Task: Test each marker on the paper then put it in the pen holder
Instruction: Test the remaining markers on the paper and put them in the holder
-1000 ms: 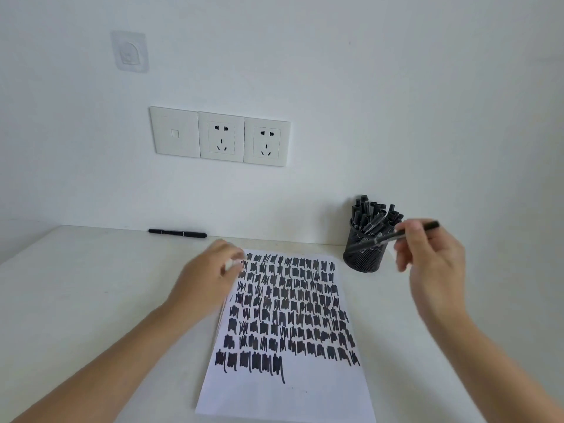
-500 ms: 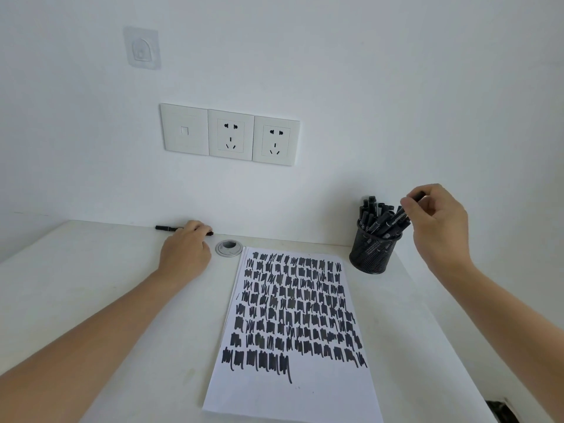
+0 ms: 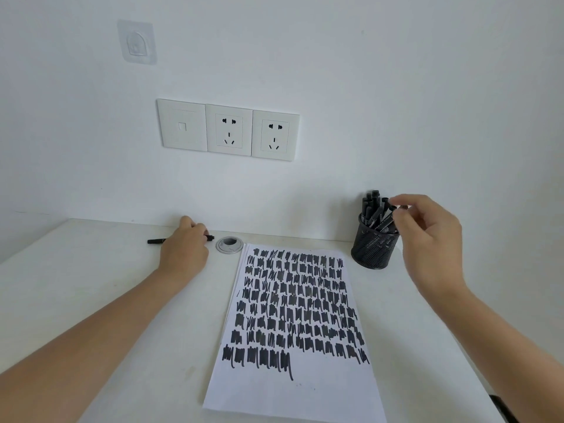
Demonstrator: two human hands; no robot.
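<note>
The white paper [image 3: 300, 392] lies in the middle of the desk, its upper part filled with rows of black scribbles. A black mesh pen holder [image 3: 373, 252] stands at its upper right, packed with several black markers. My right hand [image 3: 428, 239] is beside the holder's top, thumb and forefinger pinching the upper end of one marker [image 3: 385, 219] that leans inside the holder. Another black marker [image 3: 156, 240] lies along the back of the desk. My left hand [image 3: 186, 248] covers its middle with fingers curled round it; both ends stick out.
A round grey cable grommet [image 3: 229, 244] sits in the desk between my left hand and the paper. Wall sockets [image 3: 229, 131] and a clear adhesive hook [image 3: 137, 41] are on the white wall. A dark object [image 3: 505, 409] shows at the desk's lower right edge.
My right hand carried its marker from above the paper's corner into the holder. My left hand left the paper's upper left corner and reached back onto the lying marker.
</note>
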